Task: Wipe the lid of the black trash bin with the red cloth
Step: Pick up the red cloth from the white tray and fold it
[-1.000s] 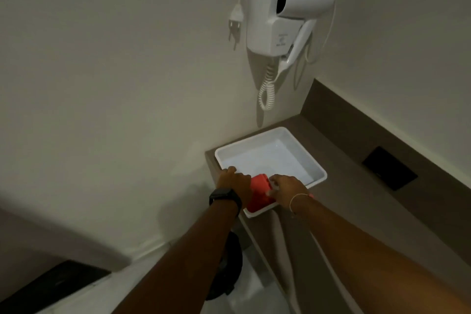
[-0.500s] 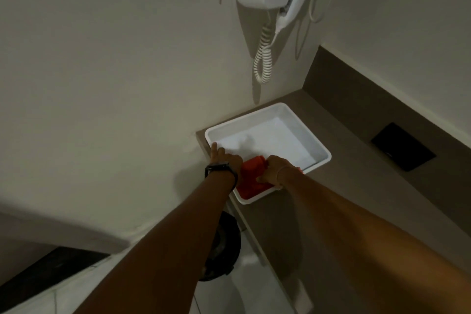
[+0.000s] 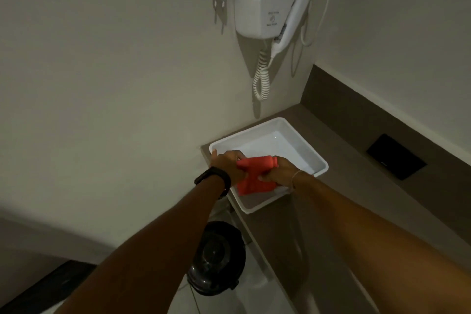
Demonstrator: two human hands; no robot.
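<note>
Red cloth (image 3: 256, 176) lengthwise between both hands

Both arms extended forward, forearms converging. Left hand (image 3: 230, 166) and right hand (image 3: 279, 173) close together, knuckles up, fingers curled closed around the red cloth (image 3: 254, 176) held between them. Dark band on left wrist; thin bracelet on right wrist

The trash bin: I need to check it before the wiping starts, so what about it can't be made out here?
Head view only:
- trash bin: left side hidden behind the left forearm; body below the lid out of sight.
- Lid surface: too dark to judge dirt.
- red cloth: its ends covered by the left hand and right hand.
</note>
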